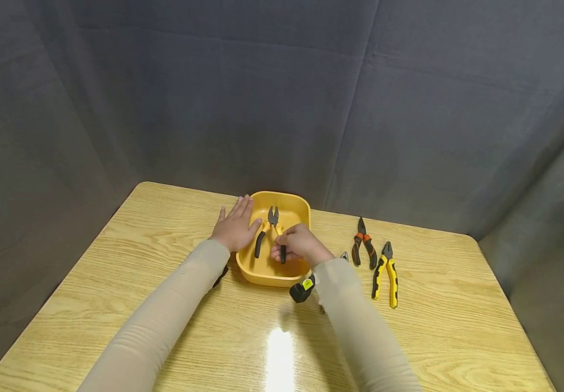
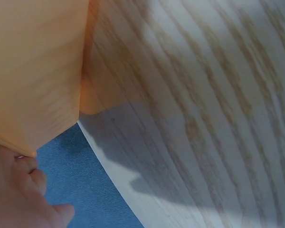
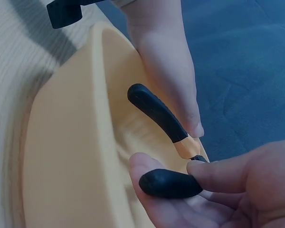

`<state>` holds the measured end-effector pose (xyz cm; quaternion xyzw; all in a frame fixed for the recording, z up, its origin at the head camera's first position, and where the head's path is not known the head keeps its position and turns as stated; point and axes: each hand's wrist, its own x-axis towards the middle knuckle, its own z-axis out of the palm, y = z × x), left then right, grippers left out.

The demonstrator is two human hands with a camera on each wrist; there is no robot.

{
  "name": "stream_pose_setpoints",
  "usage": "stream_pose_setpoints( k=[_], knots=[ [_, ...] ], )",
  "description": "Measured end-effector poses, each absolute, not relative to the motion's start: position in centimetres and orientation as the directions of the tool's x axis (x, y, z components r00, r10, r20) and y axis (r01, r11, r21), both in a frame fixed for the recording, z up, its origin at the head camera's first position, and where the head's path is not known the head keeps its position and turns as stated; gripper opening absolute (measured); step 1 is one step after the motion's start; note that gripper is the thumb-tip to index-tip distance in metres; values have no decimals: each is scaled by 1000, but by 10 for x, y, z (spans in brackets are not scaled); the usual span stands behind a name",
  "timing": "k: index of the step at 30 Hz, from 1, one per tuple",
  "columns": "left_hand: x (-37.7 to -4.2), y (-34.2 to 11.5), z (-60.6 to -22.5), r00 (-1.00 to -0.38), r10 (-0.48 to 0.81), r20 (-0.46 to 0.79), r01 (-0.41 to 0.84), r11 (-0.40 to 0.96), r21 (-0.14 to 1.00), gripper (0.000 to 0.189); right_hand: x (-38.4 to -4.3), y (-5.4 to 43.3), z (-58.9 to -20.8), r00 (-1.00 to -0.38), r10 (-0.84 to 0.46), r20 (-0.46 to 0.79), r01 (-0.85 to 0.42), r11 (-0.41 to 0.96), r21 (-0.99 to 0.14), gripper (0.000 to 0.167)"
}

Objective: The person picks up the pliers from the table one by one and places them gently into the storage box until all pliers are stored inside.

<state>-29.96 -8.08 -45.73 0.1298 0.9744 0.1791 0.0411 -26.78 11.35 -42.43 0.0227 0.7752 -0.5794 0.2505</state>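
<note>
While the black-ended pliers point(image 1: 273, 219) are sitting within the walls of the yellow tray point(image 1: 266, 281), their metal nose is pointing toward the far side and their two handles are splaying apart toward the person. The right hand point(image 1: 299, 243) is pinching the handle on the right, its thumb lying over the grip and its other fingers curling beneath, with the black end jutting out between them. Whether the pliers are touching the tray's floor, I cannot tell. The left hand point(image 1: 235, 228) is resting on the tray's left rim, its fingers reaching out straight, thumb and little finger spreading away from the rest. Near the tray's front right corner, a small black device point(image 1: 301, 293) with a yellow-green patch is showing beside the right wrist, and a metal tip point(image 1: 344, 255) is peeking out from behind the right sleeve point(image 1: 360, 326), too covered to identify. Farther right on the tabletop point(image 1: 439, 294), orange-and-black pliers point(image 1: 362, 230) are lying with their nose facing away from the person, and yellow-and-black pliers point(image 1: 392, 276) are lying just beside them, a little nearer the person. Behind everything, a grey curtain point(image 1: 243, 109) is hanging.
</note>
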Motion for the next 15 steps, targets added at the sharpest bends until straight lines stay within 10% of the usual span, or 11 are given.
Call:
stream_pose_setpoints(
  k=[15],
  knots=[
    [-299,-79,-456,-965,257,-41,227,907,356,70,-263,108,-435,-874,-262,-409,324,314,-892,24]
  ],
)
